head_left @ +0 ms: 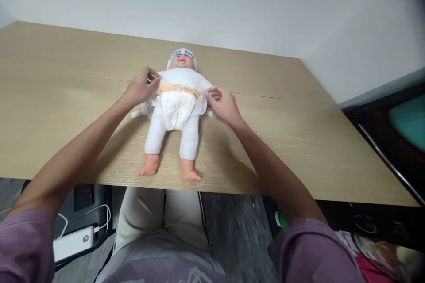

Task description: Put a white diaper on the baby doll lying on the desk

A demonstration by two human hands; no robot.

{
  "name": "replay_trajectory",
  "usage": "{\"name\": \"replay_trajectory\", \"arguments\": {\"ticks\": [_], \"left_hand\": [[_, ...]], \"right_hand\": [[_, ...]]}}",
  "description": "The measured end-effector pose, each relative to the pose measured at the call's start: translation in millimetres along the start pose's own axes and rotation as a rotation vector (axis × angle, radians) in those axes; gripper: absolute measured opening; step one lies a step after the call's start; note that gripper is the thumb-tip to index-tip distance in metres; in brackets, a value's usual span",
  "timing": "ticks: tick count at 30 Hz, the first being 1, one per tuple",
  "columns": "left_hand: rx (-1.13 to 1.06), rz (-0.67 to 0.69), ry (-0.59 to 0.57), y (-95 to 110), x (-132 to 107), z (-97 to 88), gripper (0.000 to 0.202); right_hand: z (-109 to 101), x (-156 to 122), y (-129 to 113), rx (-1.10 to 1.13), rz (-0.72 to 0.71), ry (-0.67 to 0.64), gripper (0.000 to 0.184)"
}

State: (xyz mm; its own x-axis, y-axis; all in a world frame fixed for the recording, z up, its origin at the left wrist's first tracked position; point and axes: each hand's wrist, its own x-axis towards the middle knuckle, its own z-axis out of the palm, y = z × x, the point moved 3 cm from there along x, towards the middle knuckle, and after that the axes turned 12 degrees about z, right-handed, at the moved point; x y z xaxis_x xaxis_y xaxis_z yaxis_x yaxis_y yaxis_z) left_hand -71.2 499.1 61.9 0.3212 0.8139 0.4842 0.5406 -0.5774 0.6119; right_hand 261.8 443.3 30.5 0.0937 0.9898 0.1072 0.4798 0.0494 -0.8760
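A baby doll (175,110) in white clothes and a white headband lies on its back on the wooden table (66,97), feet toward me. A white diaper (177,104) with an orange waistband is wrapped round its hips. My left hand (141,88) pinches the diaper's left side flap at the doll's waist. My right hand (222,104) holds the right side flap, fingers closed on it. Both hands sit against the doll's sides.
A white wall stands behind the table. To the right is a dark piece of furniture (392,141) with a teal object on it. Under the table lie a white power strip (71,241) with cables and my legs.
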Motion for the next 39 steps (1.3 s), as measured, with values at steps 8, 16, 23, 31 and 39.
{"name": "replay_trajectory", "arguments": {"ticks": [8,16,23,31,39], "left_hand": [[0.188,0.414,-0.2,108.3,5.6,41.8,0.038],[0.31,0.373,-0.275,104.8,3.6,77.5,0.054],[0.364,0.363,-0.273,101.4,2.7,82.6,0.065],[0.352,0.368,-0.255,99.5,2.0,85.1,0.065],[0.272,0.3,-0.284,95.6,2.9,82.8,0.082]], "right_hand": [[-3.0,-42.4,35.7,-0.402,-0.046,0.238,0.034],[-3.4,-33.3,50.1,-0.382,0.18,0.15,0.036],[-18.1,-31.3,42.6,-0.11,0.149,-0.094,0.056],[11.1,8.5,-3.4,0.146,0.027,-0.204,0.063],[43.6,-22.9,-25.5,0.01,-0.171,0.057,0.045]]}}
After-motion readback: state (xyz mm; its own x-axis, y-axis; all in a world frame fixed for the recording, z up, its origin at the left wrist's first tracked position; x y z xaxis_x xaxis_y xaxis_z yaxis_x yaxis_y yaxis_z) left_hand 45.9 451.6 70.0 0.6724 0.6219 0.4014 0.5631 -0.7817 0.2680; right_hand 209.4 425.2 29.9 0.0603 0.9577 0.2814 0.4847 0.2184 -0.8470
